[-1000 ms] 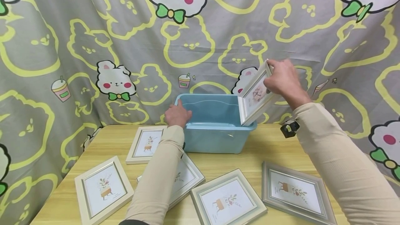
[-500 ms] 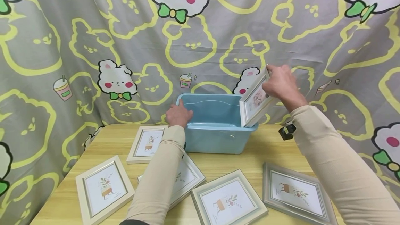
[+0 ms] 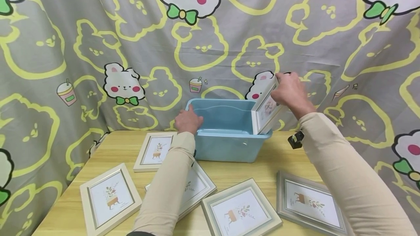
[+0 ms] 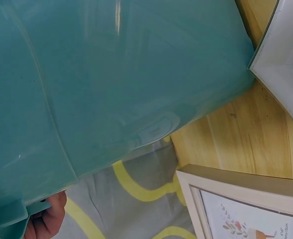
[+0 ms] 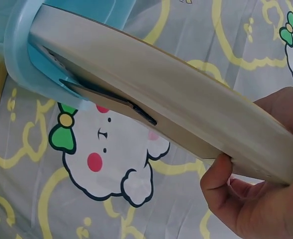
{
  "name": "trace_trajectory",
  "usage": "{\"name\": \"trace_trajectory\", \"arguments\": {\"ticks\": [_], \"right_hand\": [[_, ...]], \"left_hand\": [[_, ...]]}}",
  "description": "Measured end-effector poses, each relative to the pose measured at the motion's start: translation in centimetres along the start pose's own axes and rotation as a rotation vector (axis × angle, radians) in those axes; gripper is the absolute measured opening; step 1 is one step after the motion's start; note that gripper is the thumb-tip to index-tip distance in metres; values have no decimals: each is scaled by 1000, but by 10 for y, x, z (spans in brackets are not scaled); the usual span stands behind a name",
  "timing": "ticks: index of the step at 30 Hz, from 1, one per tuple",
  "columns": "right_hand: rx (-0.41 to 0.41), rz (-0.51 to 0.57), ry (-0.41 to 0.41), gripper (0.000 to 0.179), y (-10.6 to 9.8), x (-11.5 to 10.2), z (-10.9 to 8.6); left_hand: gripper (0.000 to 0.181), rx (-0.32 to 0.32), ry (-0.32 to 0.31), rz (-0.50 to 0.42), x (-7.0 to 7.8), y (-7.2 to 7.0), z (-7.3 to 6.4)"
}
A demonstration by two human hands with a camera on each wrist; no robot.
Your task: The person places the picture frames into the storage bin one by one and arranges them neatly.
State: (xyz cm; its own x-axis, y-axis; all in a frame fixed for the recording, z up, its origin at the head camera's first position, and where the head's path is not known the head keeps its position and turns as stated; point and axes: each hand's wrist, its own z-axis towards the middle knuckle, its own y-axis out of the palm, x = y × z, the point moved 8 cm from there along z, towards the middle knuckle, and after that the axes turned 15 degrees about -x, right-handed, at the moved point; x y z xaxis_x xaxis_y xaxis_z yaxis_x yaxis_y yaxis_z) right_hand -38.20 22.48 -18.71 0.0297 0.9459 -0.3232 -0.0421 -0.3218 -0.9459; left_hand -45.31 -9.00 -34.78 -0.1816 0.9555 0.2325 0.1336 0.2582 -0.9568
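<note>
My right hand [image 3: 291, 92] grips the upper edge of a white picture frame [image 3: 259, 119], which leans tilted over the right end of a blue plastic bin [image 3: 226, 148]. Its lower end is inside the bin's rim. From the right wrist view, the frame's pale side [image 5: 151, 79] and its brown back with a stand [image 5: 99, 97] show, fingers wrapped about the top end. At the bin's left end my left hand [image 3: 188, 120] holds the rim; in the left wrist view its curled fingers [image 4: 49, 219] show under the rim, beside the bin's wall [image 4: 111, 74].
Several picture frames lie face up on the wooden table: a cream one [image 3: 111, 197] at left, another cream one [image 3: 144, 156] behind it, a silver one [image 3: 198, 185] partly under my left arm, a pale one [image 3: 241, 208] at front and a grey one [image 3: 311, 201] at right. A patterned curtain [image 3: 147, 46] hangs behind.
My right hand has come down and slightly left, and the white picture frame has sunk a little lower into the bin's right end. My left hand stays on the rim.
</note>
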Motion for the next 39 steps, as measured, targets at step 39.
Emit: {"name": "trace_trajectory", "arguments": {"ticks": [39], "right_hand": [[25, 85, 47, 67, 36, 13, 7]], "left_hand": [[75, 18, 2, 23, 1, 3, 3]]}}
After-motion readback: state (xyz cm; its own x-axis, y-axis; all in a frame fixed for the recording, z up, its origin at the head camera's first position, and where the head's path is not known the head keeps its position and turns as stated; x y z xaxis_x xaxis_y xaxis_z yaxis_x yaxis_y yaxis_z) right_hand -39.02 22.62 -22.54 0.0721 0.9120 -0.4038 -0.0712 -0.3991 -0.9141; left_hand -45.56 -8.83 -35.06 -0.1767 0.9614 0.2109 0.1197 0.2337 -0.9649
